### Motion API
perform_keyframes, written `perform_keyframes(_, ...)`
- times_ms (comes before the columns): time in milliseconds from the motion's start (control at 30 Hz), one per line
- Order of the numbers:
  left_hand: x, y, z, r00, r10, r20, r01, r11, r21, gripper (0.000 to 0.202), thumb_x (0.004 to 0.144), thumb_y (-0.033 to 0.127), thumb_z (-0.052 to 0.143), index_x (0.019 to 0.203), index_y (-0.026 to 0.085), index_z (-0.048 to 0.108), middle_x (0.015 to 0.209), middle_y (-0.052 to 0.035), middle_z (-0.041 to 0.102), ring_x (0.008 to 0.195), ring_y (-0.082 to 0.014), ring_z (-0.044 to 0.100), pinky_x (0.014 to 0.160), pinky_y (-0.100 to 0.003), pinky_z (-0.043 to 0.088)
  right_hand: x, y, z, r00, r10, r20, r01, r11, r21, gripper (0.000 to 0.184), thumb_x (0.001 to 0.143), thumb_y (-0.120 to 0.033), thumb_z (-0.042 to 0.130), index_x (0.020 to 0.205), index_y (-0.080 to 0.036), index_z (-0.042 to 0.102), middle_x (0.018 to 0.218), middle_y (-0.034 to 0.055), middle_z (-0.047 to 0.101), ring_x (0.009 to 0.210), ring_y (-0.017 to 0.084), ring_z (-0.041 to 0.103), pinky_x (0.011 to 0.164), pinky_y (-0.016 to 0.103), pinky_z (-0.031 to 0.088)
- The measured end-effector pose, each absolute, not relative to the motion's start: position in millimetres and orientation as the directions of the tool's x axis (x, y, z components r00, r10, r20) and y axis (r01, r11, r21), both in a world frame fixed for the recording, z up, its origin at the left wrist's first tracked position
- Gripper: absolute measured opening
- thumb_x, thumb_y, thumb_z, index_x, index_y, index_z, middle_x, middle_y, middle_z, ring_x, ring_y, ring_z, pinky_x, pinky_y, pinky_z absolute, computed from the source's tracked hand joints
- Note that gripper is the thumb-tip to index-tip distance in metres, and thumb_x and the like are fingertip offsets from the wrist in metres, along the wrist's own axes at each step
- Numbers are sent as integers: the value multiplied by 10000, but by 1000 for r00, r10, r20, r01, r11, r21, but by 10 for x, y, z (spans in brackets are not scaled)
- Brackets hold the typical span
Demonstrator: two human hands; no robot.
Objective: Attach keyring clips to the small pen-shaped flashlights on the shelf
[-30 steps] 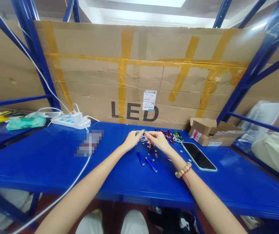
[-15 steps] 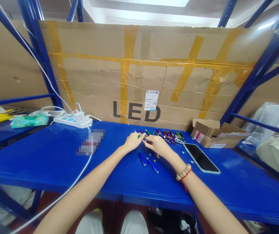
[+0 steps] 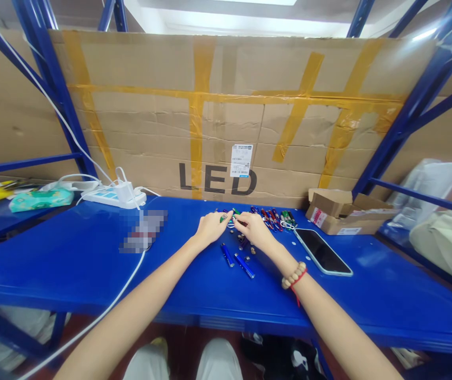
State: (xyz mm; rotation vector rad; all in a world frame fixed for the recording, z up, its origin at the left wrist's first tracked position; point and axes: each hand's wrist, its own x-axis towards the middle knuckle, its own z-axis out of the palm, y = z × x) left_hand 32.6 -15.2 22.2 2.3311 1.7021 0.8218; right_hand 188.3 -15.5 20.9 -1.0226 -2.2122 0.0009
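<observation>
My left hand [image 3: 211, 227] is closed around a small green metal tube [image 3: 223, 218], which looks like a mini flashlight; most of it is hidden by the fingers. Close beside it, my right hand [image 3: 256, 230] pinches at the tube's end, and whatever lies between its fingertips is too small to make out. Two blue tubes [image 3: 244, 265] lie on the blue table [image 3: 178, 274] nearer to me. Small round metal parts [image 3: 253, 250] are scattered below the right hand. Behind the hands lies a row of red, blue, purple and green tubes [image 3: 273, 219] with clips.
A phone [image 3: 323, 252] lies right of the hands, before an open cardboard box [image 3: 348, 214]. At left are a power strip [image 3: 111, 195], a blurred-out item [image 3: 144, 232] and a white cable [image 3: 128, 282]. A big cardboard sheet [image 3: 162, 126] walls off the back.
The fingertips of my two hands have drawn slightly apart, and the right fingers have come up off the tube a little. More small metal parts show beneath. The view has shifted slightly.
</observation>
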Motion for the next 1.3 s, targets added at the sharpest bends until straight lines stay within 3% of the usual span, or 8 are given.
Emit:
perform_keyframes(167,333,-168,226,156,922,355,931,-257,259,530,878,462,208,799,207,665,826,-78,679,825,-219,614,651,-269,392,1870,-176,217,-266,698,665,702,613,-362,297,831,-252,428,592,-144,568,529,-3,465,503,93,407,527,215,285)
perform_keyframes(367,353,-175,235,215,927,307,964,-251,84,318,841,311,362,879,208,661,876,-88,675,859,-221,615,664,-274,406,1707,-253,174,-244,742,625,710,576,-406,325,805,-279,441,550,-141,588,486,10,508,470,98,417,496,216,289)
perform_keyframes(500,352,-176,253,231,929,290,969,-246,17,345,862,282,327,902,169,651,876,-117,670,843,-228,622,643,-279,407,1663,-295,166,-213,818,535,685,515,-515,321,783,-290,455,545,-130,600,451,9,541,443,108,467,477,206,322)
perform_keyframes(667,375,-169,241,235,913,333,970,-243,-18,422,902,283,238,931,141,634,841,-145,666,805,-230,631,610,-278,396,1663,-353,203,-171,930,327,601,361,-713,334,761,-252,450,448,-149,501,364,-15,506,392,117,528,469,195,388)
perform_keyframes(867,411,-158,206,219,900,377,973,-229,-17,468,914,279,190,938,100,621,796,-171,658,772,-237,631,620,-300,389,1650,-388,257,-120,955,272,592,289,-753,294,741,-248,467,463,-159,499,379,-22,520,391,121,556,440,183,411)
perform_keyframes(1000,393,-176,227,227,913,339,969,-246,12,380,885,235,273,897,110,631,819,-153,659,806,-231,614,723,-335,385,1651,-384,249,-127,973,193,579,231,-782,296,744,-262,475,469,-157,502,376,-27,505,378,111,550,403,168,396)
perform_keyframes(1133,376,-190,208,154,932,328,980,-186,69,228,787,180,414,812,135,636,858,-122,646,958,-237,536,867,-353,332,1669,-357,238,-148,960,240,564,281,-776,275,741,-284,494,504,-150,537,391,-23,520,379,109,545,406,169,402)
perform_keyframes(1300,407,-189,131,96,949,301,964,-164,208,211,750,230,450,898,152,579,972,-113,582,997,-250,483,829,-341,371,1715,-301,247,-137,927,349,556,364,-747,279,752,-305,484,555,-142,597,385,-15,531,389,131,542,455,213,433)
